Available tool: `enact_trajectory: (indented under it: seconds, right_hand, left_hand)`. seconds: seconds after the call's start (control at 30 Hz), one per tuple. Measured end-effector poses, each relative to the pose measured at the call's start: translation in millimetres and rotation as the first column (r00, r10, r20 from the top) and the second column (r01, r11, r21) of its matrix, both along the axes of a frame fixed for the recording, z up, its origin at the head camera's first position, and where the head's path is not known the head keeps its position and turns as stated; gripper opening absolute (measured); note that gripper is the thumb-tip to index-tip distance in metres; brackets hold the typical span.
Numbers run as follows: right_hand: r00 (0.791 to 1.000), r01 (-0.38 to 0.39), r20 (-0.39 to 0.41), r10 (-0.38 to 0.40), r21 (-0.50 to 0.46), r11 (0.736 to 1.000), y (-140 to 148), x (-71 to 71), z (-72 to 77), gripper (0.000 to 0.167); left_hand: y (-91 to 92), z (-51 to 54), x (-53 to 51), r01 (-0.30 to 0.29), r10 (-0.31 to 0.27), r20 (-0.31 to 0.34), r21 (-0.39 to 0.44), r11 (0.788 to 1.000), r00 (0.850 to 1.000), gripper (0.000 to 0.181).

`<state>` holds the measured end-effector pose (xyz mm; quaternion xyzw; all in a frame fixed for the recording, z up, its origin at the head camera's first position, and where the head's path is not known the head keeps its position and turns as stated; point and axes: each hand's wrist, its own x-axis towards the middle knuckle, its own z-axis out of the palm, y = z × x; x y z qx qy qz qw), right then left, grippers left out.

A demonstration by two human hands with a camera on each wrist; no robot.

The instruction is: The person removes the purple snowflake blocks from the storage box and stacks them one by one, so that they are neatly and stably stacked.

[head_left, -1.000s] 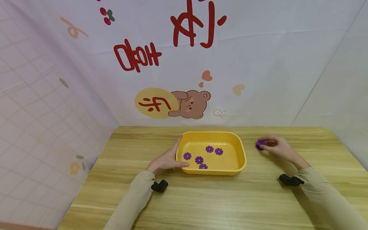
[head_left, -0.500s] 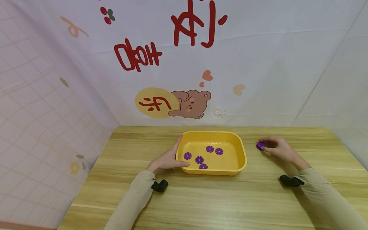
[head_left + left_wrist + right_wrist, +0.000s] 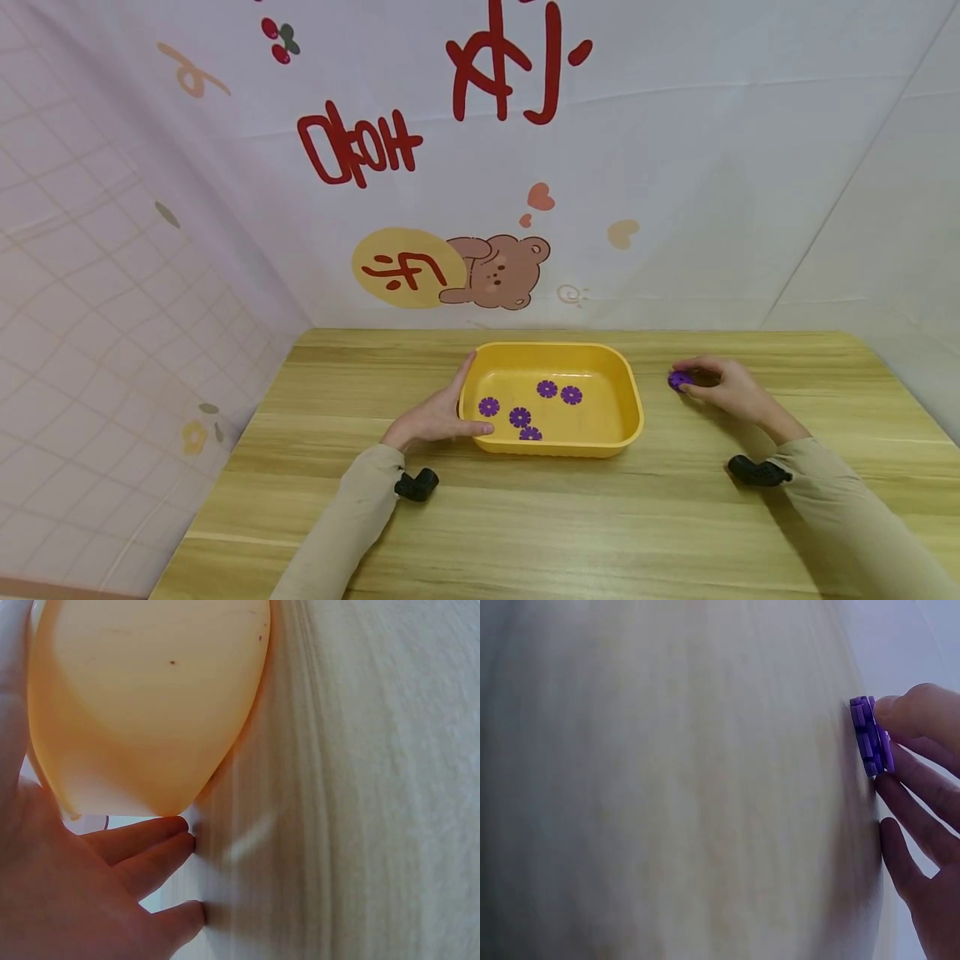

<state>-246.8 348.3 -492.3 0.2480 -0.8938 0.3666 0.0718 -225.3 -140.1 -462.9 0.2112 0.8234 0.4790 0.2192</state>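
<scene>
Beside the yellow tub [image 3: 555, 448], my left hand [image 3: 438, 414] lies spread round its left end. The thumb lies over the near rim, while straight fingers rest along the end wall in the left wrist view. Several purple notched snowflake discs [image 3: 520, 417] lie flat on the tub floor. To the right of the tub, my right hand [image 3: 731, 390] pinches a small stack of purple snowflake discs [image 3: 867, 739] at the tabletop between thumb and fingers. The stack looks layered in the right wrist view; fingers partly cover it, so its number cannot be told.
The wooden table [image 3: 540, 525] ends at a white printed cloth [image 3: 675, 167] hanging behind it. Another cloth with a grid pattern [image 3: 112, 333] hangs on the left. A black wrist mount [image 3: 417, 485] sits by the left sleeve, and a second black mount [image 3: 759, 472] by the right.
The purple discs have tilted slightly between the right fingers, which stay at nearly the same spot. My left hand and the tub have not moved.
</scene>
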Motion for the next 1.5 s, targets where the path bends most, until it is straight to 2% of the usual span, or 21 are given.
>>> enact_trajectory:
  seconds: [0.23,0.3,0.5,0.6,0.73,0.97,1.23,1.5]
  right_hand:
    - [1.000,0.000,0.010,0.000,-0.007,1.000,-16,14.0,23.1,0.029]
    - [1.000,0.005,0.007,-0.005,-0.004,1.000,-15,12.7,20.7,0.029]
    - [0.999,-0.001,0.035,0.001,-0.017,1.000,-1,1.0,0.9,0.032]
    - [0.997,-0.023,0.069,0.027,-0.064,0.998,2,-1.2,-1.2,0.031]
    - [0.996,-0.043,0.071,0.052,-0.118,0.992,3,-2.2,0.8,0.028]
    - [0.999,-0.031,-0.018,0.030,-0.079,0.996,-3,-3.8,11.1,0.028]
    - [0.998,-0.054,0.028,0.055,-0.035,0.998,-20,-2.9,32.7,0.028]
    - [0.984,-0.179,-0.006,0.179,-0.074,0.981,-42,-5.9,42.1,0.027]
  left_hand:
    - [-0.2,-0.2,1.0,-0.004,0.004,0.010,0.011,1.000,1.000,0.118]
    - [-0.2,-0.3,1.2,-0.005,0.005,0.008,0.007,1.000,1.000,0.118]
    - [0.2,-0.1,1.8,-0.005,0.005,0.012,0.006,1.000,1.000,0.119]
    - [0.0,0.2,2.3,-0.007,0.007,0.013,0.000,1.000,1.000,0.119]
    - [-0.1,0.0,2.3,0.000,0.000,0.009,-0.003,1.000,1.000,0.118]
    - [0.3,-0.3,1.7,0.008,-0.008,0.004,0.006,1.000,1.000,0.119]
    - [0.3,0.7,1.6,-0.003,0.003,0.014,0.008,1.000,1.000,0.118]
    - [0.8,-1.2,-0.6,0.006,-0.007,0.014,0.028,1.000,1.000,0.118]
